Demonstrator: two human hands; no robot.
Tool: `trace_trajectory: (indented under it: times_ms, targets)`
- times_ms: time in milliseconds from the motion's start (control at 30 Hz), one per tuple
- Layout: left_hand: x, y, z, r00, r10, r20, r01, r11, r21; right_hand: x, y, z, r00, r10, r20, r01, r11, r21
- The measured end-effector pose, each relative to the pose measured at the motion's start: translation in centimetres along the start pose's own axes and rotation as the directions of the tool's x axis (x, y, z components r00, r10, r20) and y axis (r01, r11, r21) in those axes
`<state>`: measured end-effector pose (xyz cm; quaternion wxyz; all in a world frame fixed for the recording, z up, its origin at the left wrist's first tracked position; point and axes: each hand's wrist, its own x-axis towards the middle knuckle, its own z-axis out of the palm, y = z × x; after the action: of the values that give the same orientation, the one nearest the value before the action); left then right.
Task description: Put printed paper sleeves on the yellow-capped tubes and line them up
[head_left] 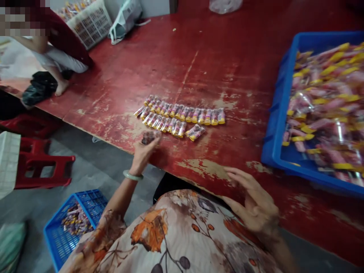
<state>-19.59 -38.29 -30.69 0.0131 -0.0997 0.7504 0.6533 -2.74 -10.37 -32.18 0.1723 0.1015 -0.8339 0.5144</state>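
Note:
My left hand (143,152), with a pale green bangle on its wrist, is closed on a dark, shiny bunch of small packets (148,137), blurred, at the table's near edge. Just beyond it, two rows of small clear packets with yellow ends and pink-purple labels (182,113) lie side by side on the red table (233,76). A couple of loose packets (195,132) lie slightly apart at the right end of the nearer row. My right hand (253,201) hovers by the table's front edge, fingers stretched out and holding nothing.
A blue crate (275,113) heaped with similar packets stands at the right. Below left are a blue basket (57,235) with packets and a red stool (42,167). Another person (65,49) crouches on the table at far left, near a white crate (91,24) and a bag (126,19).

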Motion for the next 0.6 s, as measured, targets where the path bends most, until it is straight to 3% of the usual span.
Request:
trace_trajectory:
  times_ms: [67, 100, 167, 233, 433, 600]
  targets:
    - [3.9, 0.3, -3.0, 0.978, 0.148, -0.145, -0.114, 0.969, 0.221, 0.0, 0.0, -0.1, 1.000, -0.016, 0.011, 0.016, 1.000, -0.021]
    - [5.8, 0.6, -4.2, 0.956, 0.200, -0.215, -0.115, 0.929, 0.352, 0.0, 0.0, -0.2, 1.000, -0.022, 0.017, 0.023, 0.999, -0.033]
    - [9.5, 1.5, -6.2, 0.926, 0.273, -0.263, -0.070, 0.804, 0.590, -0.1, 0.1, -0.1, 0.999, -0.035, 0.028, 0.036, 0.998, -0.043]
    - [12.8, 2.5, -7.1, 0.919, 0.302, -0.252, -0.039, 0.706, 0.707, -0.2, 0.4, 0.1, 0.998, -0.047, 0.041, 0.049, 0.997, -0.051]
    - [20.5, 4.5, -5.7, 0.960, 0.262, -0.103, -0.100, 0.657, 0.747, -0.3, 0.7, 0.3, 0.994, -0.083, 0.076, 0.093, 0.986, -0.135]
    - [22.6, 5.2, -3.5, 0.973, 0.230, 0.020, -0.167, 0.644, 0.746, -0.5, 0.8, 0.3, 0.994, -0.078, 0.074, 0.089, 0.982, -0.167]
